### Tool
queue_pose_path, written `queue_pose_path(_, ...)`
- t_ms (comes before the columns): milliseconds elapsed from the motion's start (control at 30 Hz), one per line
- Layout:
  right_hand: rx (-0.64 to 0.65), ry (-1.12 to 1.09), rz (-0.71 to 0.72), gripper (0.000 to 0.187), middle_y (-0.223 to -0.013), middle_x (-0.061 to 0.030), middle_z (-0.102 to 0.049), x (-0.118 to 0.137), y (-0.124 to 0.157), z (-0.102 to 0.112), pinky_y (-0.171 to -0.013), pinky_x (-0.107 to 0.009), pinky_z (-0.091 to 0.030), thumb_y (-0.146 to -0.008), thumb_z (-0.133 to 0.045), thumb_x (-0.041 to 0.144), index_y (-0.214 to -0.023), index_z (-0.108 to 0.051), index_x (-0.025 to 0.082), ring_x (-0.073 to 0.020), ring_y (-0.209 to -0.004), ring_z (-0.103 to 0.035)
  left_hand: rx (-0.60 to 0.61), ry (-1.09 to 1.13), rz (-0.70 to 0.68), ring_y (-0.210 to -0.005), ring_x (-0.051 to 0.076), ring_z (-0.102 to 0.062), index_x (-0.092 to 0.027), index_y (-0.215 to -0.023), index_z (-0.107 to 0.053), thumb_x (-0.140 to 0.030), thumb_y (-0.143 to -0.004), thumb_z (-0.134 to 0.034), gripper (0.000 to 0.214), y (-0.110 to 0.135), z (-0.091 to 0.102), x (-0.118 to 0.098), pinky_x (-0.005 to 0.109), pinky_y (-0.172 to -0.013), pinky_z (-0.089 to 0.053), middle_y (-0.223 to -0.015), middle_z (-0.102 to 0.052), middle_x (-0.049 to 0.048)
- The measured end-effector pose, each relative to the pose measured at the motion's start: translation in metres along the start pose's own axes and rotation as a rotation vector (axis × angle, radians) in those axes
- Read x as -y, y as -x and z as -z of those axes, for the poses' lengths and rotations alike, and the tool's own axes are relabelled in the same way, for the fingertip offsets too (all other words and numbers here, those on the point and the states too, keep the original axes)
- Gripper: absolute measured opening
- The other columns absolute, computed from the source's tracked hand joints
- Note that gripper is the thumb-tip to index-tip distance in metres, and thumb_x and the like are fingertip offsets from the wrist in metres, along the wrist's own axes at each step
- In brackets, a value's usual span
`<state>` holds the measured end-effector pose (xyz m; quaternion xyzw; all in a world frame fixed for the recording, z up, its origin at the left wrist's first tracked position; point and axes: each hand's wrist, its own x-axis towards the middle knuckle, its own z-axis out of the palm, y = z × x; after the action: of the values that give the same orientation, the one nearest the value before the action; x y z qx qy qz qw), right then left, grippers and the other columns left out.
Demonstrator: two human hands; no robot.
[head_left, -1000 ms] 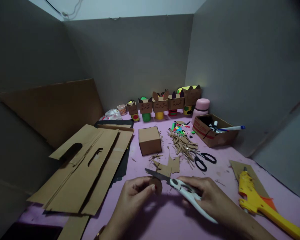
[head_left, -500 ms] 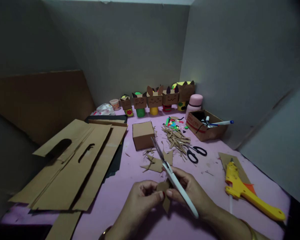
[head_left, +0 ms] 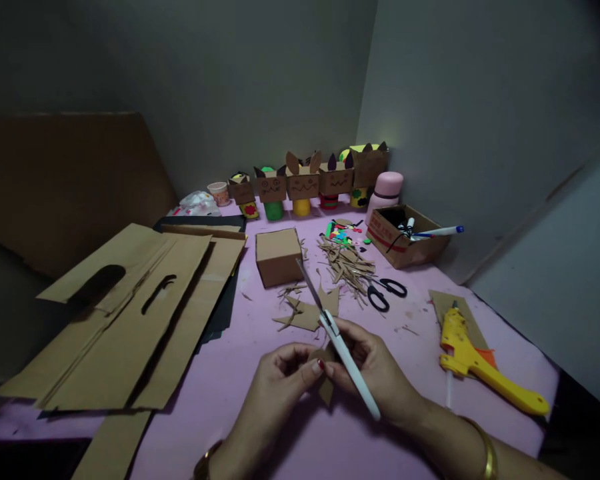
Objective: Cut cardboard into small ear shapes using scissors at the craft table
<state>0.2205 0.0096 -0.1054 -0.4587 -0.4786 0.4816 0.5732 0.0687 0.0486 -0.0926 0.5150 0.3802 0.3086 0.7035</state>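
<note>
My left hand point(head_left: 293, 380) pinches a small cut cardboard piece point(head_left: 326, 392) low over the table, its pointed end hanging down. Most of that piece is hidden by my fingers. My right hand point(head_left: 373, 367) holds white-handled scissors point(head_left: 353, 370), seen nearly edge-on, with the blades pointing away and up to the left. The right fingertips also touch the piece. Just beyond the hands lie a jagged cardboard offcut point(head_left: 305, 315) and thin scraps. A closed cardboard box point(head_left: 279, 259) sits behind the blade tips.
Cardboard sheets point(head_left: 130, 333) cover the left side. Black-handled scissors point(head_left: 379, 298) lie by a pile of cardboard strips point(head_left: 347, 263). At right are a yellow glue gun point(head_left: 473, 363) and an open box of pens point(head_left: 405, 243). Box-headed animal figures point(head_left: 303, 183) and a pink bottle point(head_left: 385, 193) stand behind.
The view has shifted a little, so the table things sit higher and further left. Both hands keep their hold on the cardboard piece and the scissors, with only slight finger movement.
</note>
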Motion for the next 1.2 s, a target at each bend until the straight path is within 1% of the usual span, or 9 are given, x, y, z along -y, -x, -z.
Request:
queue_pose_path(133, -0.004, 0.002, 0.033, 0.053, -0.096, -0.0029, -0.064, -0.006, 0.001, -0.005, -0.082, -0.033, -0.046, -0.064, -0.071, 0.016, -0.115, -0.059, 0.023, -0.0178, -0.084, -0.058, -0.002, 0.017, -0.035, -0.062, 0.016, -0.058, -0.013, -0.074, -0.070, -0.029, -0.074, -0.070, 0.016, 0.001, -0.001, 0.003, 0.029, -0.062, -0.044, -0.067, -0.068, 0.0051)
queue_pose_path(300, 0.008, 0.096, -0.018, 0.054, -0.086, -0.0023, -0.065, 0.000, 0.001, 0.003, -0.070, -0.032, -0.049, -0.070, -0.069, 0.024, -0.122, -0.056, 0.021, -0.0171, -0.074, -0.058, 0.046, 0.010, -0.089, -0.058, 0.016, -0.056, -0.013, -0.064, -0.067, -0.029, -0.082, -0.061, 0.025, 0.005, -0.001, -0.007, 0.029, -0.061, -0.044, -0.057, -0.063, 0.0035)
queue_pose_path(333, 0.016, 0.159, -0.020, 0.055, -0.090, -0.0034, -0.065, 0.004, 0.001, 0.008, -0.074, -0.034, -0.049, -0.071, -0.069, 0.024, -0.124, -0.055, 0.021, -0.0183, -0.078, -0.058, 0.042, 0.004, -0.099, -0.057, 0.015, -0.055, -0.013, -0.061, -0.065, -0.029, -0.083, -0.059, 0.027, 0.006, 0.000, -0.010, 0.028, -0.061, -0.043, -0.056, -0.062, 0.0028)
queue_pose_path(400, 0.038, 0.344, 0.026, 0.058, -0.111, -0.0068, -0.062, 0.012, 0.001, 0.018, -0.089, -0.040, -0.043, -0.068, -0.071, 0.021, -0.124, -0.056, 0.023, -0.0235, -0.101, -0.055, 0.014, -0.006, -0.109, -0.056, 0.014, -0.054, -0.014, -0.061, -0.063, -0.028, -0.085, -0.057, 0.028, 0.007, 0.003, -0.014, 0.027, -0.061, -0.043, -0.056, -0.060, 0.0015)
queue_pose_path(433, 0.056, 0.438, 0.044, 0.058, -0.110, -0.0070, -0.062, 0.016, 0.001, 0.023, -0.091, -0.042, -0.041, -0.068, -0.072, 0.021, -0.123, -0.058, 0.024, -0.0247, -0.103, -0.054, -0.004, -0.012, -0.118, -0.056, 0.014, -0.054, -0.014, -0.062, -0.063, -0.027, -0.084, -0.058, 0.026, 0.007, 0.005, -0.015, 0.027, -0.061, -0.043, -0.056, -0.060, 0.0009)
queue_pose_path(567, 0.237, 0.592, 0.017, 0.053, -0.097, -0.0061, -0.063, 0.028, 0.003, 0.035, -0.080, -0.038, -0.046, -0.071, -0.070, 0.022, -0.123, -0.059, 0.024, -0.0220, -0.087, -0.058, -0.076, -0.060, -0.206, -0.058, 0.013, -0.052, -0.016, -0.064, -0.063, -0.024, -0.082, -0.060, 0.020, 0.008, 0.015, -0.016, 0.024, -0.060, -0.042, -0.059, -0.060, -0.0006)
queue_pose_path(633, 0.281, 0.653, 0.029, 0.051, -0.090, -0.0048, -0.062, 0.031, 0.004, 0.036, -0.073, -0.037, -0.046, -0.071, -0.069, 0.022, -0.121, -0.060, 0.023, -0.0208, -0.080, -0.057, -0.096, -0.091, -0.255, -0.060, 0.013, -0.052, -0.016, -0.063, -0.064, -0.021, -0.081, -0.060, 0.018, 0.008, 0.019, -0.017, 0.023, -0.062, -0.042, -0.061, -0.060, -0.0012)
queue_pose_path(900, 0.311, 0.730, 0.045, 0.049, -0.083, -0.0035, -0.060, 0.032, 0.005, 0.036, -0.067, -0.035, -0.043, -0.073, -0.068, 0.023, -0.121, -0.060, 0.024, -0.0199, -0.075, -0.054, -0.106, -0.113, -0.266, -0.060, 0.012, -0.056, -0.018, -0.065, -0.069, -0.013, -0.074, -0.062, 0.012, 0.011, 0.022, -0.021, 0.021, -0.060, -0.044, -0.062, -0.065, -0.0010)
queue_pose_path(1200, 0.324, 0.685, 0.044, 0.040, -0.071, 0.0022, -0.056, 0.035, 0.004, 0.032, -0.060, -0.029, -0.039, -0.074, -0.066, 0.016, -0.112, -0.065, 0.027, -0.0151, -0.066, -0.049, -0.098, -0.145, -0.296, -0.060, 0.011, -0.054, -0.017, -0.064, -0.067, -0.021, -0.080, -0.062, 0.018, 0.011, 0.021, -0.022, 0.019, -0.059, -0.044, -0.061, -0.061, -0.0021)
